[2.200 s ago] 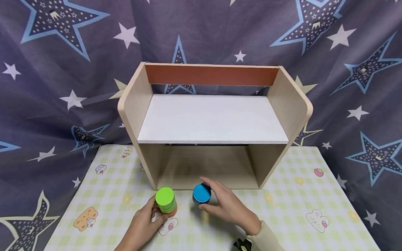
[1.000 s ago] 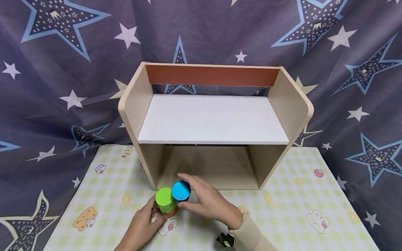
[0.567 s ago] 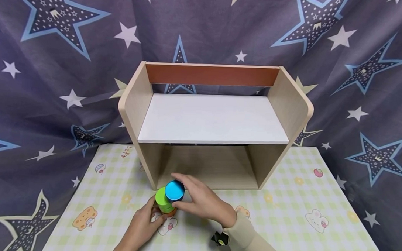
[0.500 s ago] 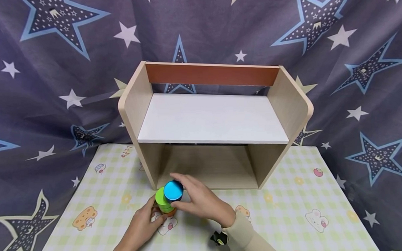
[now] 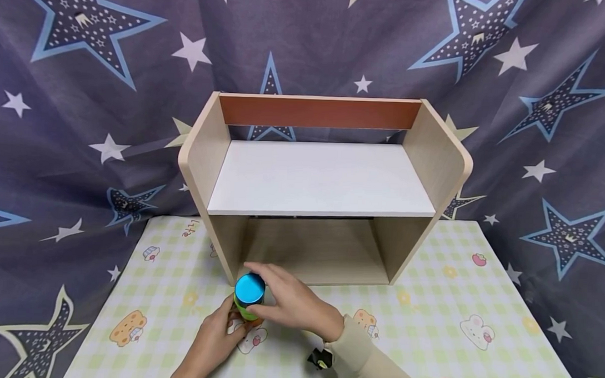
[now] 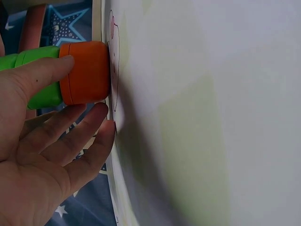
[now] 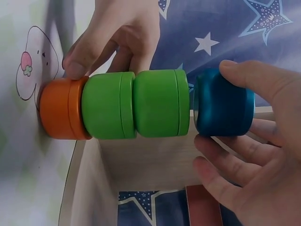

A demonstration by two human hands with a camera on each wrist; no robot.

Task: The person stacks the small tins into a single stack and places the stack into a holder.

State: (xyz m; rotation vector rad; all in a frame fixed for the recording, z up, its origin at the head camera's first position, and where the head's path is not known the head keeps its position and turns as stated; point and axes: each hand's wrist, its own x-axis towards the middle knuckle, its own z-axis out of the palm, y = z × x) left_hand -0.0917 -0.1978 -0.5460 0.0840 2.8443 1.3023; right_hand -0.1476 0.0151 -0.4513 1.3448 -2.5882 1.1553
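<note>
In the head view, the right hand (image 5: 295, 306) holds the blue jar (image 5: 250, 288) over the pile on the table (image 5: 422, 338), in front of the wooden shelf (image 5: 323, 181). The left hand (image 5: 212, 336) is at the foot of this pile.

In the left wrist view, the left thumb presses the orange jar (image 6: 87, 75), which stands on the table; its other fingers are half bent, some clear of the jar. A light touch is best here, so that nothing is pushed sideways.

In the right wrist view, the lower green jar (image 7: 104, 106) and upper green jar (image 7: 160, 103) rest on the orange one. The blue jar, gripped between thumb and fingers, seems to have a thin gap from the upper green jar. I judge it should be lowered straight, centres matched, and released slowly.
</note>
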